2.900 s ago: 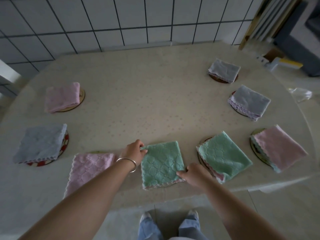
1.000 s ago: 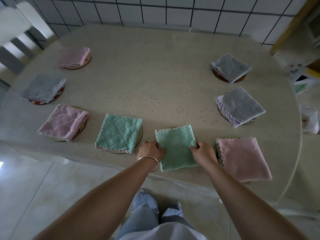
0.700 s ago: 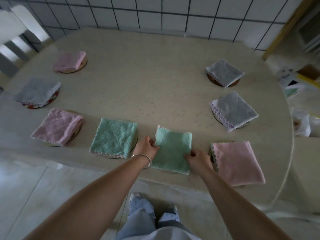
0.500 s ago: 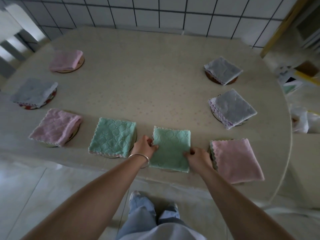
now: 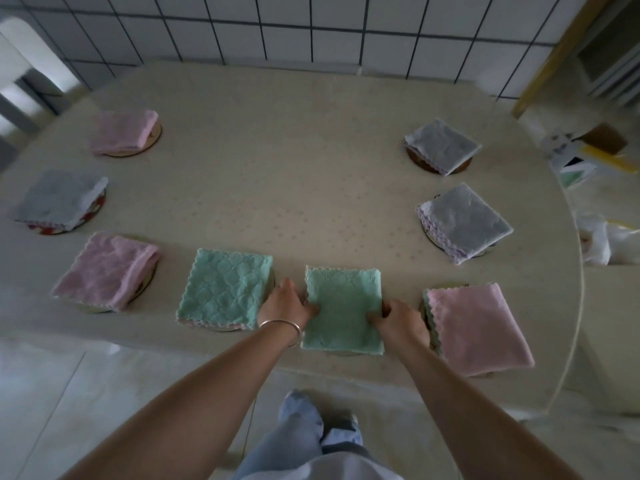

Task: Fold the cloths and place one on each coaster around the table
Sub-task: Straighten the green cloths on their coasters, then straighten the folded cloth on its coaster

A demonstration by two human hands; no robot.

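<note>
Hands on a green cloth (image 5: 343,308)

Left hand (image 5: 284,304) and right hand (image 5: 400,320) each pinch one side of it, near the table's (image 5: 311,188) front edge. No words show anywhere.

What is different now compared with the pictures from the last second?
The green cloth between both hands was turned slightly and squared up near the table edge. The left hand and right hand stayed on its sides. The other seven cloths did not move.
</note>
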